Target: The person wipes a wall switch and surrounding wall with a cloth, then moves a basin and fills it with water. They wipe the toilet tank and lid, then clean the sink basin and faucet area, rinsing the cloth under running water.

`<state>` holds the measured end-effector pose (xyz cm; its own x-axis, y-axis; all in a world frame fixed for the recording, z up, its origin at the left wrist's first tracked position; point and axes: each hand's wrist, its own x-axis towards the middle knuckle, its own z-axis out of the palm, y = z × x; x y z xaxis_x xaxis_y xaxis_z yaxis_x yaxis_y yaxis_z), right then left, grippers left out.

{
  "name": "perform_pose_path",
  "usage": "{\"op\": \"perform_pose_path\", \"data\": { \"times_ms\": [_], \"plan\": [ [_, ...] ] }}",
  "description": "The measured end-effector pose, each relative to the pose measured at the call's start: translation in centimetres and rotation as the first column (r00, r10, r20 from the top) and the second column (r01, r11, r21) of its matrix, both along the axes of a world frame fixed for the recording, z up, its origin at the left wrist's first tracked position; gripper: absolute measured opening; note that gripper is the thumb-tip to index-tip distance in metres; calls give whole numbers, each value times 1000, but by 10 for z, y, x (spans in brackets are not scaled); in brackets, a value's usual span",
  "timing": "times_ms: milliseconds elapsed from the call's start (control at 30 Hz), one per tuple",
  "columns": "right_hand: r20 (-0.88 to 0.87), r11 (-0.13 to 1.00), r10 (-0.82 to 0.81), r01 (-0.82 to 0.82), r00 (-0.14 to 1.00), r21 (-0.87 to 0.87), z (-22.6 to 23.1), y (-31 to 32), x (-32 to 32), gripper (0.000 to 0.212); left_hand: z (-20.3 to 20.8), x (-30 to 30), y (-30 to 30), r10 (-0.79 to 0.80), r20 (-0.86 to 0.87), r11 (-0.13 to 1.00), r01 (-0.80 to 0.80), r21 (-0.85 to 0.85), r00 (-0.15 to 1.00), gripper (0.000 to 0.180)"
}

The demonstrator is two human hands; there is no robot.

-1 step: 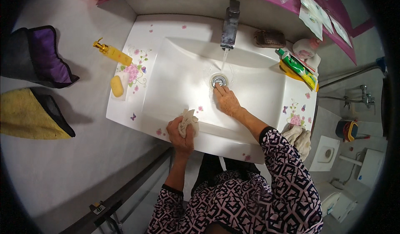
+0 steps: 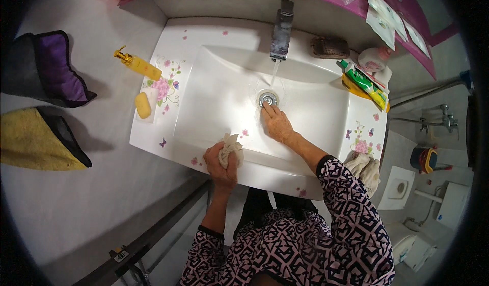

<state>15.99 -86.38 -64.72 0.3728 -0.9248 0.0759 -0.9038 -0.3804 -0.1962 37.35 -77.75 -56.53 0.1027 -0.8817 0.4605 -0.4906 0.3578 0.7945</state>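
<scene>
My left hand [image 2: 219, 166] is closed round a crumpled off-white cloth [image 2: 230, 151] above the near rim of the white washbasin [image 2: 214, 97]. My right hand [image 2: 277, 125] reaches down into the bowl, fingers stretched out, their tips at the near edge of the round metal drain [image 2: 267, 100]. I see nothing held in it. From the dark metal tap [image 2: 281, 33] a thin stream of water [image 2: 275, 74] runs down beside the drain.
On the left rim lie a yellow pump bottle [image 2: 137, 66] and yellow soap [image 2: 143, 105]. A brown soap dish [image 2: 330, 47], a green toothpaste tube [image 2: 364, 83] and a pale pink bottle [image 2: 373, 59] sit back right. Pale gloves or cloths [image 2: 364, 170] hang over the right edge.
</scene>
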Motion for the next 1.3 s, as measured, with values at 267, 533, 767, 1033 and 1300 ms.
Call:
{"op": "perform_pose_path", "data": {
  "times_ms": [267, 533, 767, 1033, 1300],
  "plan": [
    [48, 969, 27, -37, 999, 244, 24, 6, -3, 53, 4, -2, -2, -10, 11, 1000, 10, 3, 1000, 29],
    [-232, 791, -98, 217, 968, 572, 68, 13, -20, 38, 17, 8, -7, 169, -308, 982, -185, -25, 936, 33],
    [-164, 995, 32, -17, 986, 94, 24, 24, -24, 46, 22, 32, -10, 248, -305, 967, -215, 139, 920, 30],
    [19, 922, 375, -375, 927, 96, 19, 25, 14, 56, -17, 44, 3, 205, 183, 975, -185, -120, 961, 30],
    [-61, 994, -4, -2, 998, -107, -5, -50, 43, 67, -17, 32, 2, 262, 284, 954, -202, -223, 922, 29]
  ]
}}
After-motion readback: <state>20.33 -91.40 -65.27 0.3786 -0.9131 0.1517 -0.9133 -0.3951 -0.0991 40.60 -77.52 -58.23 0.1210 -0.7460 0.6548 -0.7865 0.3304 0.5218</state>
